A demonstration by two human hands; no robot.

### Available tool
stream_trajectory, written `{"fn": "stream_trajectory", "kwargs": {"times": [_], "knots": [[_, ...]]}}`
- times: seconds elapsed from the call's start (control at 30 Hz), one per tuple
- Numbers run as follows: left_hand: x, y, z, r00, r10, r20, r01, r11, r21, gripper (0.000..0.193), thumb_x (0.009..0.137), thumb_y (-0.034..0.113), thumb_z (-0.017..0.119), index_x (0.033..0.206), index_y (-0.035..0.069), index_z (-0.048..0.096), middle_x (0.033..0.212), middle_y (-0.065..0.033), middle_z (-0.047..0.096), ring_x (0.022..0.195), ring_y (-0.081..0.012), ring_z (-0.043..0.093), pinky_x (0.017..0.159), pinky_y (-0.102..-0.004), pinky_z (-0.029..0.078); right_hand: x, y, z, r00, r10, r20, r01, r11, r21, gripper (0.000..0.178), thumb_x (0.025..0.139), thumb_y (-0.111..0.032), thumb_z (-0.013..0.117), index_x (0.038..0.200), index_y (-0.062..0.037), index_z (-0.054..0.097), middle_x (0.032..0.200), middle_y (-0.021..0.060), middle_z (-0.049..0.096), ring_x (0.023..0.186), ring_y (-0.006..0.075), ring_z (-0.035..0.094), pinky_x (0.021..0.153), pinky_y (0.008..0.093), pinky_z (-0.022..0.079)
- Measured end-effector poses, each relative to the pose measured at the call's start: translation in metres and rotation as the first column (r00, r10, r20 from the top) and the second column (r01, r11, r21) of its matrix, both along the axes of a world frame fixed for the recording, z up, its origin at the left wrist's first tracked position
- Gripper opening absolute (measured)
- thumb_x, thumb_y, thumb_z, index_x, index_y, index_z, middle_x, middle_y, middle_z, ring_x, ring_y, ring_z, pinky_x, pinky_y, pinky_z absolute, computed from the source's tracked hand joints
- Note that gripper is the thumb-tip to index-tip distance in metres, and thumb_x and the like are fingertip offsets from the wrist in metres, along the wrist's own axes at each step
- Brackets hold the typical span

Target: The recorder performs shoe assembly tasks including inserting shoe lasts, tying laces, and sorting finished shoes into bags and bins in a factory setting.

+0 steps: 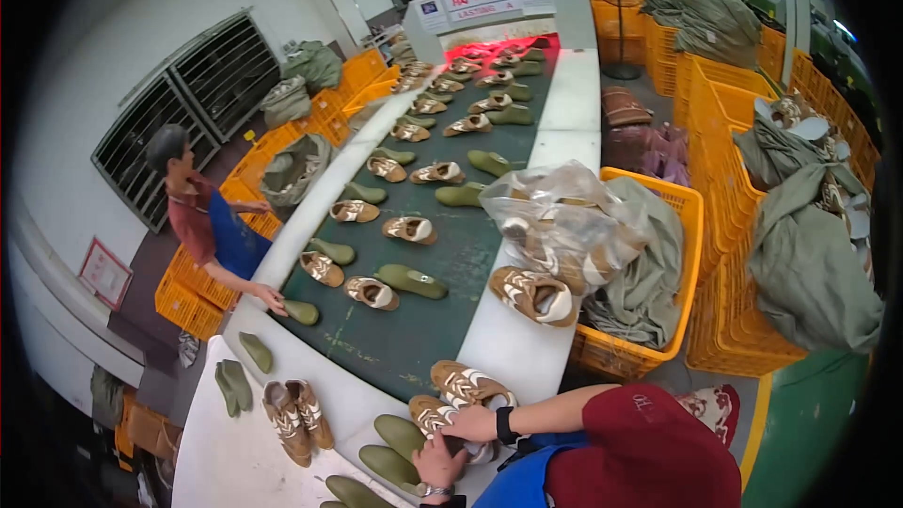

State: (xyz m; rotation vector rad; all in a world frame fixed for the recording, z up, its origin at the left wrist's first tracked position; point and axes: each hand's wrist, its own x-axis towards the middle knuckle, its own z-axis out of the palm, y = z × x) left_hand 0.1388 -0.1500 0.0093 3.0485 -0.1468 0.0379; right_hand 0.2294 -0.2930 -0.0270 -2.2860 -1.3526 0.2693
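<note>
At the near end of the conveyor, my right hand (472, 424), a black band on its wrist, is closed over a brown-and-white sneaker (431, 412). Another such sneaker (463, 382) sits just behind it. My left hand (438, 463), wearing a silver watch, is closed beside the right; a dark patch shows between them, and I cannot make out what its fingers hold. Green shoe lasts (388, 463) lie left of my hands. Farther left, a pair of sneakers (299, 419) rests on the white table (221, 466) near more green lasts (233, 386).
Rows of sneakers and lasts fill the green conveyor belt (367, 357). A co-worker's hand (271, 299) touches a last at its left edge. On the right, a yellow crate (694, 254) holds grey cloth; a bag of shoes (569, 216) leans over the white ledge (503, 357).
</note>
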Motion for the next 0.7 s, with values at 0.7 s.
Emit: {"fn": "stream_trajectory", "kwargs": {"times": [0.7], "knots": [[0.008, -0.028, 0.113, 0.789, 0.456, 0.411, -0.093, 0.751, -0.654, 0.037, 0.072, 0.002, 0.059, 0.108, 0.002, 0.053, 0.087, -0.0156, 0.059, 0.077, -0.0309, 0.058, 0.067, -0.0368, 0.048, 0.002, -0.024, 0.143, 0.940, -0.255, -0.225, 0.339, 0.646, 0.685, 0.032, 0.069, -0.005, 0.064, 0.099, -0.0061, 0.053, 0.075, 0.0063, 0.055, 0.060, 0.0185, 0.056, 0.052, 0.0278, 0.046]]}}
